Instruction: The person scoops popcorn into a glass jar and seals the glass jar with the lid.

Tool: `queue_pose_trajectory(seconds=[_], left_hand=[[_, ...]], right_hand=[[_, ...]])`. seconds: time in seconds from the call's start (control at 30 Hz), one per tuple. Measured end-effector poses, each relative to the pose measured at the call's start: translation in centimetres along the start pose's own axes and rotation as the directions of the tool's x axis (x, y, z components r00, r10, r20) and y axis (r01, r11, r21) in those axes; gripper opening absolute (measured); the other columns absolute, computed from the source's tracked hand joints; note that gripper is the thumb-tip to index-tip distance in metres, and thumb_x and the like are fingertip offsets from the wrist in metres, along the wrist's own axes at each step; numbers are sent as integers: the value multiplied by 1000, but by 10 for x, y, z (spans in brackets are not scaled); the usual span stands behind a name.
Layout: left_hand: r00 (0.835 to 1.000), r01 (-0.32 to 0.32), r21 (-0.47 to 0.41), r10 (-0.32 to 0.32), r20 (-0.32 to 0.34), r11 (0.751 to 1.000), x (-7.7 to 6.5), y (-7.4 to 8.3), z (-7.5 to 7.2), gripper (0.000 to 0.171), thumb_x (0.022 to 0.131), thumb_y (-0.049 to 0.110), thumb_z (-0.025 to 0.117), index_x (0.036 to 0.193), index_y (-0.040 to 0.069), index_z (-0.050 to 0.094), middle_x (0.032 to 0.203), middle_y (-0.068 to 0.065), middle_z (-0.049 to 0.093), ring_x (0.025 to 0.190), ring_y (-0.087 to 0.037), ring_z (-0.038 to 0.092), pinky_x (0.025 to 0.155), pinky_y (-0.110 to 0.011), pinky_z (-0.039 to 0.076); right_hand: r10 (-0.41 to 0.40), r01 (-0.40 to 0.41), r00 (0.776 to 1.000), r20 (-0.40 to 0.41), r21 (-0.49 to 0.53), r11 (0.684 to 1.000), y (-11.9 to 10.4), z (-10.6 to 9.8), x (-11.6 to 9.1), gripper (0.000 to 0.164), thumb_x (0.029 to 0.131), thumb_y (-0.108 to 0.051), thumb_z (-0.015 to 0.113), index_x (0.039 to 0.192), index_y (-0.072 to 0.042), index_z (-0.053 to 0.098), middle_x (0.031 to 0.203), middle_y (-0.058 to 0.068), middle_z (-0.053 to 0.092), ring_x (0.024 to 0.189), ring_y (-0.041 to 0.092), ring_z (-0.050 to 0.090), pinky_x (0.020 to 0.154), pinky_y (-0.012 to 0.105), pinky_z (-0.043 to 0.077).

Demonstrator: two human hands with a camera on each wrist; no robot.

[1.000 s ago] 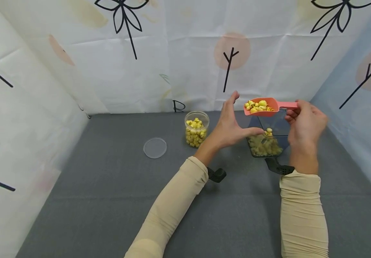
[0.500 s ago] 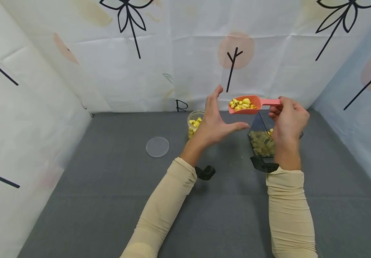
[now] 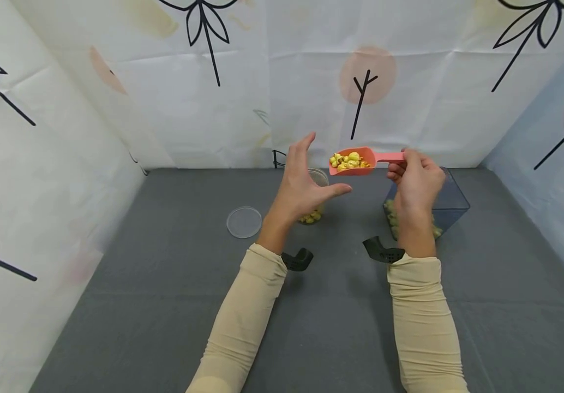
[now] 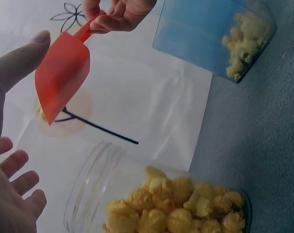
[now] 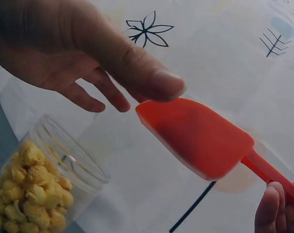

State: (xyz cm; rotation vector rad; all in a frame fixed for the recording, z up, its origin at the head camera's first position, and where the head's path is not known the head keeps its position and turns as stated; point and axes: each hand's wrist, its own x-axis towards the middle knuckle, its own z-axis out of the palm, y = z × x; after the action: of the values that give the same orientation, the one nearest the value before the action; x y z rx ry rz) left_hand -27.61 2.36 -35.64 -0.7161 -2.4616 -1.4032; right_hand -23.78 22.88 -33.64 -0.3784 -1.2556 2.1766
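Observation:
My right hand (image 3: 417,183) pinches the handle of a red-orange scoop (image 3: 371,158), held level in the air with yellow popcorn (image 3: 348,161) in it. Left of the scoop's tip, my left hand (image 3: 299,185) is raised with thumb and fingers spread, holding nothing. Behind and below that hand stands a clear jar (image 3: 319,176), mostly hidden in the head view. The left wrist view shows the jar (image 4: 96,189) uncapped and holding popcorn (image 4: 176,204). Under my right hand is a clear bluish box (image 3: 451,199) with popcorn low inside, partly covered by the wrist.
A round clear lid (image 3: 244,222) lies on the grey tabletop (image 3: 193,256) left of the jar. A white printed cloth (image 3: 301,82) hangs behind the table, with more cloth on both sides. Each wrist carries a black camera mount (image 3: 298,260).
Both hands have moved left, the right one carrying the loaded scoop away from over the box toward the jar. The left hand now covers much of the jar.

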Motion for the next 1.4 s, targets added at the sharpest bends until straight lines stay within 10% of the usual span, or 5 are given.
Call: queue_pose_trajectory(seconds=[0.97,1.4], left_hand=[[964,245,-216,-213,161,945,-7,-54,13,105,75,37,92,159,25,30,158,2,43,146,-21,41,116,-51,40],[973,218,-346,-176,151,912,-9,-69,24,92,77,29,91,151,23,38,146,-1,52,137,-19,47,113,-49,41]], right_hand=[[10,-1,997,70,-116,993,24,-2,-7,12,101,-14,63,101,-3,68,78,8,64,60,9,63,57,18,55],[5,9,995,97,-148,989,27,1,-12,11,100,-14,63,99,-4,68,74,4,65,59,8,63,57,18,55]])
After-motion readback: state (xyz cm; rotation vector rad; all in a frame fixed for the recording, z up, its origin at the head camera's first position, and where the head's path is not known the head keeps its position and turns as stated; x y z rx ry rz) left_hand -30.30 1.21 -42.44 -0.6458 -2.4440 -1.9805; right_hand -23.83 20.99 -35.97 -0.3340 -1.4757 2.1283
